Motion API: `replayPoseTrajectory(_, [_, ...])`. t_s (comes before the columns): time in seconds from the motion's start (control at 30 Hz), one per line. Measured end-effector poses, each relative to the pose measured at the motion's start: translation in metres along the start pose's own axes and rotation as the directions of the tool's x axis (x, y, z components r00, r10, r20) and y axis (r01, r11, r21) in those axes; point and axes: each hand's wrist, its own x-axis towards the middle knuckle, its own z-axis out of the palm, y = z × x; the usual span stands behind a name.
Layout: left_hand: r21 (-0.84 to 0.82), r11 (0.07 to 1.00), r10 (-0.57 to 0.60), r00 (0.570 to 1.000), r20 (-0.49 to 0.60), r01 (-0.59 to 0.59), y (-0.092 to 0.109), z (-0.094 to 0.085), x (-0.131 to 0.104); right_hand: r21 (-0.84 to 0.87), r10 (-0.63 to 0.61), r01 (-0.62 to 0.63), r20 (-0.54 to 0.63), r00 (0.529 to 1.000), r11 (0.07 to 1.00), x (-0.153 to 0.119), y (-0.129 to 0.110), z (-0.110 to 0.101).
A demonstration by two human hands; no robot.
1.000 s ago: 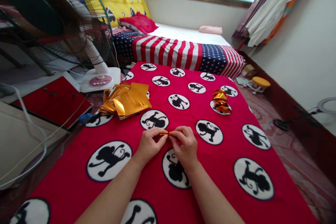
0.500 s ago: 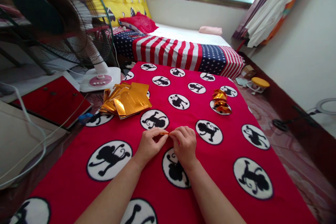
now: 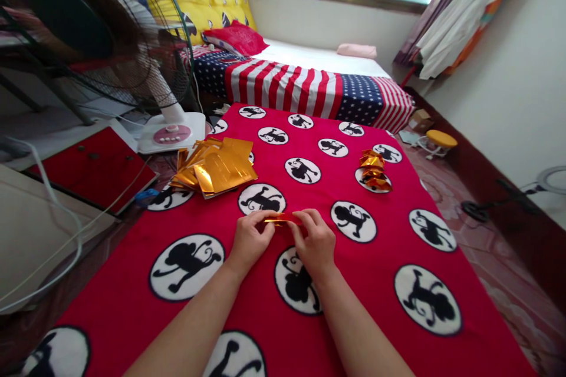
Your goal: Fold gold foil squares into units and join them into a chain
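Observation:
Between my two hands is a narrow folded piece of gold foil paper [image 3: 277,221], shiny and reflecting red. My left hand [image 3: 253,240] pinches its left end between thumb and fingers. At the other end, my right hand [image 3: 315,241] grips it the same way, its fingers covering part of the strip. To the left lies a loose pile of flat gold foil sheets [image 3: 227,166]. Several folded gold foil pieces [image 3: 374,169] are stacked in a short row on the right. All rest on a red cloth [image 3: 283,188] printed with black monkeys in white circles.
A standing fan [image 3: 172,135] runs at the left, close to the cloth's edge, beside a red panel [image 3: 95,165]. Beyond the cloth is a bed with a stars-and-stripes cover [image 3: 283,88]. A yellow stool [image 3: 442,138] and a ring-light stand [image 3: 508,197] are at the right.
My hands have moved slightly apart. More of the foil strip now shows between them, where before only a thin edge was visible at my fingertips.

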Motion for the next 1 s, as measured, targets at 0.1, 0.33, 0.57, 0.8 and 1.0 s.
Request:
replayPoseTrajectory(0.1, [-0.03, 0.998, -0.059, 0.998, -0.02, 0.058, 0.0, -0.001, 0.001, -0.018, 0.02, -0.02, 0.037, 0.999, 1.0, 0.002, 0.001, 0.001])
replayPoseTrajectory(0.33, [0.293, 0.956, -0.025, 1.0, -0.015, 0.029, 0.0, 0.004, 0.013, 0.132, 0.049, -0.051, 0.023, 0.999, 0.99, 0.006, 0.006, 0.006])
replayPoseTrajectory(0.57, [0.61, 0.791, -0.172, 0.972, 0.161, 0.039, 0.013, 0.005, 0.048, 0.105, 0.158, -0.163, 0.05, 0.986, 0.981, 0.031, 0.018, 0.017])
replayPoseTrajectory(0.8, [0.784, 0.616, -0.178, 0.983, 0.044, 0.077, 0.021, 0.014, 0.038, 0.266, 0.284, -0.261, -0.054, 0.957, 0.928, 0.03, 0.023, 0.025])
replayPoseTrajectory(1.0, [0.776, 0.63, -0.129, 0.983, 0.135, -0.024, 0.018, 0.012, 0.04, 0.32, 0.336, -0.301, -0.059, 0.94, 0.898, 0.029, 0.024, 0.026])
